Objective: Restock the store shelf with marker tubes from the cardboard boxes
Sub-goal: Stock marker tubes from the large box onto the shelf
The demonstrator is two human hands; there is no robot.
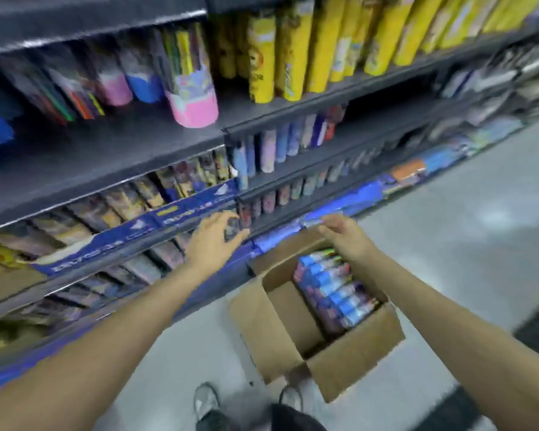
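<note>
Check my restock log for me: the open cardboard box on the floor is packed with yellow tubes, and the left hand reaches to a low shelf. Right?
One thing is wrong. In the head view the cardboard box holds blue-capped marker tubes, not yellow ones; the yellow tubes stand on an upper shelf. The left hand does reach to the low shelf.

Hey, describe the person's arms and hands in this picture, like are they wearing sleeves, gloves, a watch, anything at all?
Both forearms are bare as far as the picture shows: no sleeves, no gloves. The left hand and right hand show no watch, bracelet or ring, though the picture is too blurred to rule out something small. No marks or tattoos stand out.
</note>
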